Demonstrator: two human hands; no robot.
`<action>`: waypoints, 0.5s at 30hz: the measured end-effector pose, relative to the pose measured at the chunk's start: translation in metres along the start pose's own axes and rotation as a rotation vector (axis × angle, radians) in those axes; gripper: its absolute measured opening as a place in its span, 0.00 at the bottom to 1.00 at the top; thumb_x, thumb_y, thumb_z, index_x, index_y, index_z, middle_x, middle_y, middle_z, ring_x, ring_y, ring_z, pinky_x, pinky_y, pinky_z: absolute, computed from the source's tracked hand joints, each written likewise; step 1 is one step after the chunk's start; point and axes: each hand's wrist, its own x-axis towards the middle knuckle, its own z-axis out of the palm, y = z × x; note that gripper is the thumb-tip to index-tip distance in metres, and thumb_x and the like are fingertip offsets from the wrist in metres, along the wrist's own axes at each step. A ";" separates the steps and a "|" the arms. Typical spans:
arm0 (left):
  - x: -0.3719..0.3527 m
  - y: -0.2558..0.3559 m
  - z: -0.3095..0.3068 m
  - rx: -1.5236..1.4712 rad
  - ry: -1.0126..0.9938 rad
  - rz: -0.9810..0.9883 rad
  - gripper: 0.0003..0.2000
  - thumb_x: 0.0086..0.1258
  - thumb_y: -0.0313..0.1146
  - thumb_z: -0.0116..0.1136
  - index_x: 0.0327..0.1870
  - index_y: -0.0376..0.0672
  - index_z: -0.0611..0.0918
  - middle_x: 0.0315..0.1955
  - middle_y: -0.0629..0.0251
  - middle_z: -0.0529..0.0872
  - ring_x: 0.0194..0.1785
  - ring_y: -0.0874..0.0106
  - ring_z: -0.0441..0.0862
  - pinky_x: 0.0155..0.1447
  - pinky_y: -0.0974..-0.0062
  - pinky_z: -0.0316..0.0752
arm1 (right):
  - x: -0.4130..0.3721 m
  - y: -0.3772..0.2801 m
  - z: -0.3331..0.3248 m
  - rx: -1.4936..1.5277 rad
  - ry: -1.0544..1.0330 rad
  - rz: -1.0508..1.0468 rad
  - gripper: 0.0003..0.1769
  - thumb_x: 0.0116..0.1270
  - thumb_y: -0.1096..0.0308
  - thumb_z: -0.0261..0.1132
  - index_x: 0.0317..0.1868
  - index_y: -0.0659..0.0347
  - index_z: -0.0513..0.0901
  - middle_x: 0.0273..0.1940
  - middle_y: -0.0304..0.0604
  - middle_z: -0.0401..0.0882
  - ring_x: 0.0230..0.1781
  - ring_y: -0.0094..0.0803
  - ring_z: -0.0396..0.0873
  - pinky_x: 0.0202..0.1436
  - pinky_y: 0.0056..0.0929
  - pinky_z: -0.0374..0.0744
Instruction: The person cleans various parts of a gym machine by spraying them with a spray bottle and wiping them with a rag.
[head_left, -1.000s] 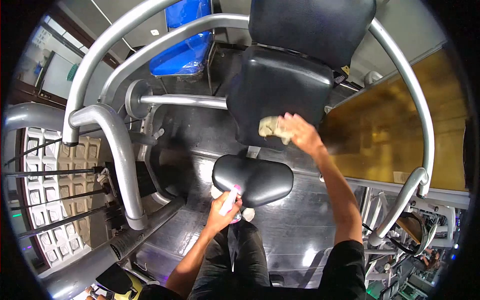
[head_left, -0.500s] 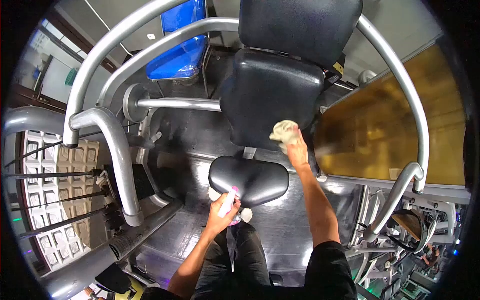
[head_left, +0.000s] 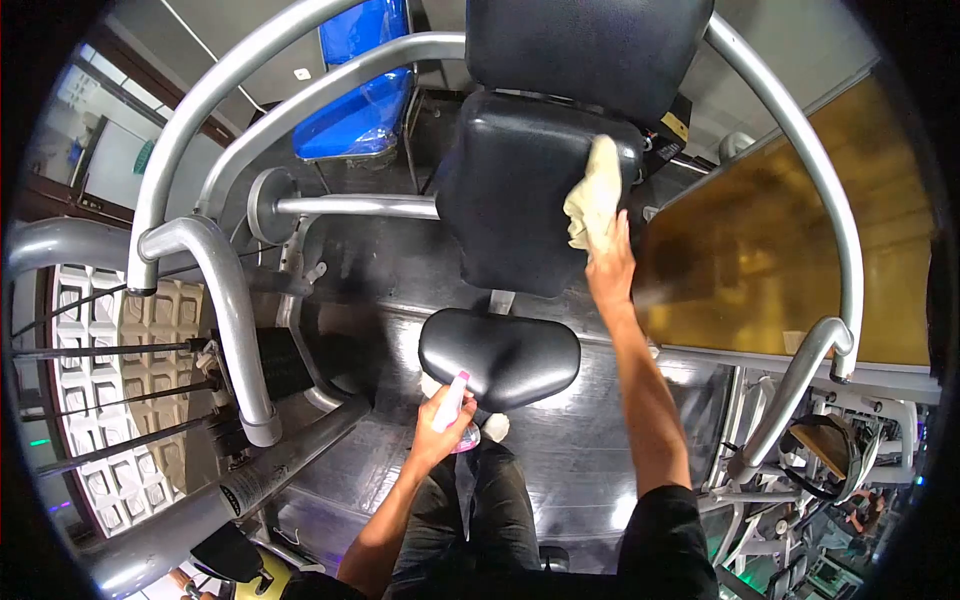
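My right hand [head_left: 611, 270] is closed around a pale cream cloth [head_left: 597, 195], which lies against the right side of the black padded seat [head_left: 530, 190] of a gym machine. Part of the cloth extends up past the fingers. Lower down, my left hand [head_left: 437, 425] grips a spray bottle [head_left: 453, 400] with a white and pink top; its body is mostly hidden by the hand. That bottle is in front of the near edge of a smaller black pad [head_left: 500, 355]. Above the seat rises a black backrest [head_left: 590, 45].
Silver curved bars [head_left: 235, 320] frame the machine on the left, with another bar [head_left: 815, 170] on the right. A blue chair [head_left: 355, 120] stands behind. To the right is a golden reflective panel [head_left: 780, 250], and more gym equipment [head_left: 820, 450] shows at lower right.
My right hand has moved up the right side of the seat with the cloth, which now stretches out longer. My left hand stays nearly in place with the bottle.
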 end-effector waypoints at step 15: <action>0.003 -0.024 -0.018 0.050 0.024 0.017 0.05 0.65 0.26 0.62 0.40 0.39 0.80 0.24 0.74 0.79 0.25 0.86 0.72 0.30 0.83 0.71 | -0.065 -0.133 0.126 0.826 0.135 1.683 0.48 0.52 0.86 0.49 0.75 0.64 0.41 0.70 0.57 0.59 0.69 0.43 0.63 0.73 0.31 0.57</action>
